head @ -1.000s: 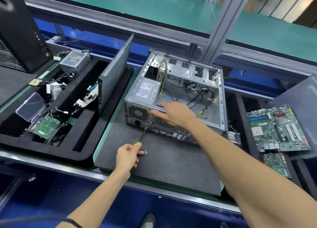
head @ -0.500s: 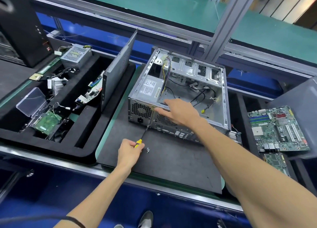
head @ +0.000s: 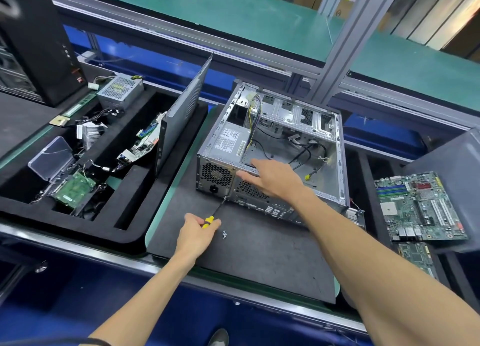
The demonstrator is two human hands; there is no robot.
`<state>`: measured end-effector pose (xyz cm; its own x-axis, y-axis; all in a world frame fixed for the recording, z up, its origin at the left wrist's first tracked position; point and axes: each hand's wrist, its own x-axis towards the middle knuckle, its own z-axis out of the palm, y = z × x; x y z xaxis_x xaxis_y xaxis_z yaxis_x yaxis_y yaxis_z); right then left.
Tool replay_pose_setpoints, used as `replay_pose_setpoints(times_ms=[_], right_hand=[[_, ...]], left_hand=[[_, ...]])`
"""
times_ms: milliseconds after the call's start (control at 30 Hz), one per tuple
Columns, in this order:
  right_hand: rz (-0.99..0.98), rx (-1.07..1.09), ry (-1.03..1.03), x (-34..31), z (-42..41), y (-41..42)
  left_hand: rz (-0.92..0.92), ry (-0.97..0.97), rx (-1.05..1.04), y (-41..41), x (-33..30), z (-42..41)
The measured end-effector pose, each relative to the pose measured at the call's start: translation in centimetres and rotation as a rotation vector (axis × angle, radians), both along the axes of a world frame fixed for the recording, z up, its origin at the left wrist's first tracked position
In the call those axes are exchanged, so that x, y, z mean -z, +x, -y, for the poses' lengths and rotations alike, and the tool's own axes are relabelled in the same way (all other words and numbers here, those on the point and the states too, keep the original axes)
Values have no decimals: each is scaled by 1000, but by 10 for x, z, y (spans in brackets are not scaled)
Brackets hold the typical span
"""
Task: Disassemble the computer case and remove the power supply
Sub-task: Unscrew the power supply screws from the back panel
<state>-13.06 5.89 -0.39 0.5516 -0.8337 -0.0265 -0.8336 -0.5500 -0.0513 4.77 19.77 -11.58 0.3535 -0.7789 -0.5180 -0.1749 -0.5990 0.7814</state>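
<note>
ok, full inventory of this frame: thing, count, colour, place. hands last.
open silver metal computer case: 1, silver, on the dark mat, centre
grey boxed power supply: 1, grey, inside the case, near-left corner
yellow-handled screwdriver: 1, yellow and black, tip at the case's rear panel
small loose screws: a few, silver, on the mat beside the left hand
grey perforated side panel: 1, grey, standing on edge left of the case
second grey power supply: 1, grey, far left
green motherboard: 1, green, right of the case
black foam tray: 1, black, left, holding boards and cables
left hand: grips the screwdriver
right hand: fingers straight, resting on the case's rear edge
</note>
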Motion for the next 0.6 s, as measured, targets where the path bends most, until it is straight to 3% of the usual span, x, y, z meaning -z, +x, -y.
replay_pose_setpoints(times_ms=[133,300,500,600], right_hand=[[6,16,4,0,1,0],[3,23,-8,1,0,0],[-5,34,-12,0,-1,1],[-10,35,-11,0,-1,1]], left_hand=[[-51,-56,-62,-4,2,-1],[-214,49,-57,-4,-1,3],[-8,-17,13,-4,0,4],[-10,-62,-39,-4,5,2]])
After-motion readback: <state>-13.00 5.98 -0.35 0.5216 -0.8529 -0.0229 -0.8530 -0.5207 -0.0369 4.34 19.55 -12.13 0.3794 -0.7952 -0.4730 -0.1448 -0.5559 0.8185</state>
